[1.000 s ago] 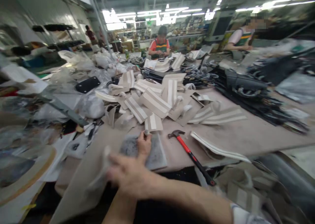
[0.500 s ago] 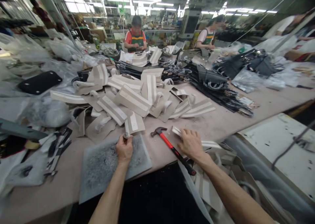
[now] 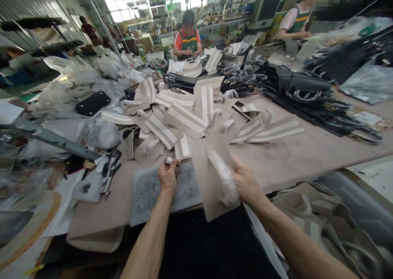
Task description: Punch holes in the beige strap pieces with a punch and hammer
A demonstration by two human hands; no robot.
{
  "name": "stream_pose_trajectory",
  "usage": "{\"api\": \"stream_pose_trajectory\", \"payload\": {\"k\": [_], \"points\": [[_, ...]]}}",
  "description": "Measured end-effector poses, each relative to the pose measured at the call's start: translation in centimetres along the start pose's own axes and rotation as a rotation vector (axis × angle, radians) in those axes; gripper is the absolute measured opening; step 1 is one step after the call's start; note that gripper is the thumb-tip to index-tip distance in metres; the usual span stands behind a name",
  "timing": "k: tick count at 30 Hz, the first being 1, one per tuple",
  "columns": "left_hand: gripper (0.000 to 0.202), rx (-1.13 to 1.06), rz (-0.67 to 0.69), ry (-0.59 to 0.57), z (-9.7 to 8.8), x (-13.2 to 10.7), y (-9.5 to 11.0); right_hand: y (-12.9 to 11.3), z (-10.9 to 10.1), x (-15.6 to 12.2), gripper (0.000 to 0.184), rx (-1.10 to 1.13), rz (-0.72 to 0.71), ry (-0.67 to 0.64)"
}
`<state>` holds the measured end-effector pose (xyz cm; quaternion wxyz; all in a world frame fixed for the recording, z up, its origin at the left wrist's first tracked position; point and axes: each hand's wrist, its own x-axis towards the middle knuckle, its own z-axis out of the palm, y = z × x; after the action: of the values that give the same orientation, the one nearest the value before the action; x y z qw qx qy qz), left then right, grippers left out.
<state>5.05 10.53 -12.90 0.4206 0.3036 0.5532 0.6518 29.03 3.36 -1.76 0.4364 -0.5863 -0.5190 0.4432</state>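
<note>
Beige panel (image 3: 206, 193) gripped by right hand (image 3: 246, 183), round-ended piece (image 3: 168, 160) by left hand (image 3: 167, 179), hands apart; likely positioning step, alignment over mat (image 3: 145, 195) needed.

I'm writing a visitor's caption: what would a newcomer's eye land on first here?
First, probably the heap of striped beige panels across the middle of the table. Nearer, the right hand holds a beige panel with a white-wrapped handle, while the left hand grips a small round-topped piece by the mottled board.
</note>
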Motion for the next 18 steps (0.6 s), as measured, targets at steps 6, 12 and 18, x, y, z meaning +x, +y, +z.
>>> {"api": "stream_pose_trajectory", "payload": {"k": [6,12,18], "points": [[0.032,0.057,0.179,-0.061,-1.3,-0.7,3.7,6.6,7.7,-0.2,0.017,-0.344,0.250,-0.105],[0.025,0.188,0.102,-0.373,0.7,-2.1,2.7,8.0,8.4,0.9,0.018,-0.588,0.265,-0.090],[0.028,0.235,0.074,-0.398,1.5,-1.6,0.1,8.0,9.3,1.7,0.020,-0.670,0.259,-0.075]]}}
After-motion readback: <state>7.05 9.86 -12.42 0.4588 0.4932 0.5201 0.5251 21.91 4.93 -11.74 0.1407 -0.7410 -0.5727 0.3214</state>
